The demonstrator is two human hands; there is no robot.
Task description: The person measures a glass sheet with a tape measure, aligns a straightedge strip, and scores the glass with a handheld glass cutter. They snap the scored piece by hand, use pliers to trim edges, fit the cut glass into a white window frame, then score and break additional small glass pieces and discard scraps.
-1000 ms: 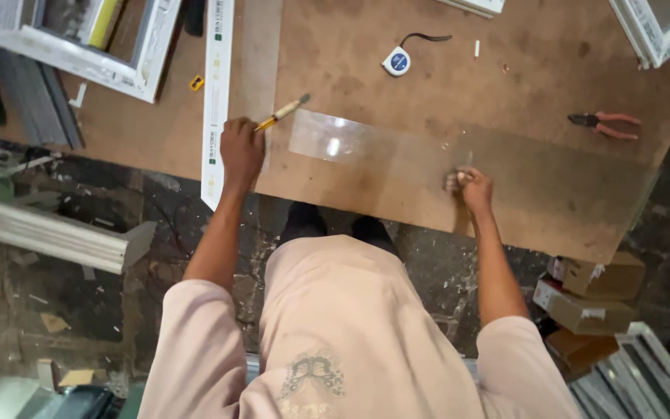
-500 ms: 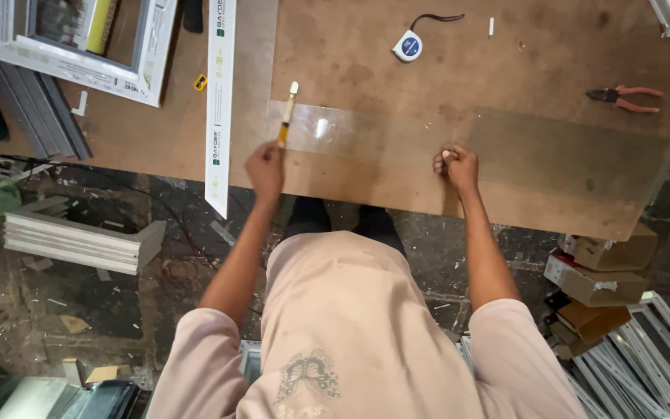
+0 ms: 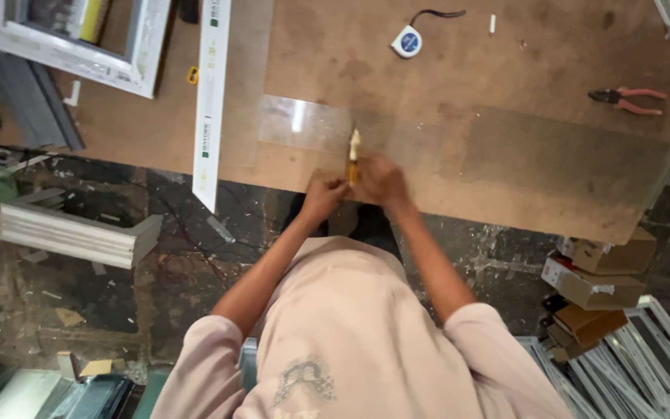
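Both arms reach forward from the shoulders and bend in at the elbows, so the two hands meet in the middle. The left hand point(image 3: 324, 195) is curled, with its fingers closed toward the right hand. The right hand point(image 3: 380, 180) is also closed in a loose fist, just beside the left hand and touching it. Both forearms are bare, and the short pink sleeves end above the elbows. The wrists are nearly straight.

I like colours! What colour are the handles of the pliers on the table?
Pink, on the pliers, seen in the head view.
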